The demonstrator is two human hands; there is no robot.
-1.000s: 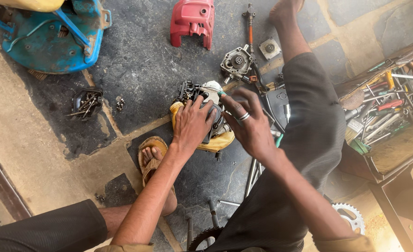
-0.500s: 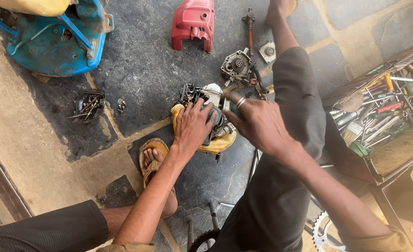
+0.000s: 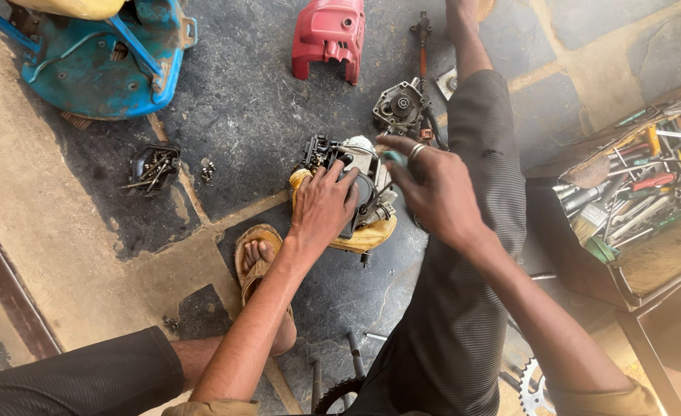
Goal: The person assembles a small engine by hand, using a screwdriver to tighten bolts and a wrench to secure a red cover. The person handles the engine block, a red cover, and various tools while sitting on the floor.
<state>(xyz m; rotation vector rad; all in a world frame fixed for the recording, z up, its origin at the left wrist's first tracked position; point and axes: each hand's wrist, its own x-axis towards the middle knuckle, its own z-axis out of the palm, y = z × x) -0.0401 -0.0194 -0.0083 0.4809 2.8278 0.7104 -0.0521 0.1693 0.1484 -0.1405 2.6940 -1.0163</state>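
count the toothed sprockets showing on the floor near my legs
2. One sprocket lies at the bottom right, beside the right forearm; a darker toothed one shows at the bottom edge between the legs. Both are partly cut off, and more may be hidden.

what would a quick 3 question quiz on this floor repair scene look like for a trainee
1. True or false: the left hand rests on the small engine on the floor.
2. What colour is the loose cover lying beyond the engine?
A) red
B) green
C) white
3. Fill in: the open box of tools sits on the person's ______ side.

Key
1. True. The left hand presses on the engine's dark top, while the right hand hovers just beside it with a ring on one finger.
2. A, red.
3. Right. The blue machine body lies far off to the left.
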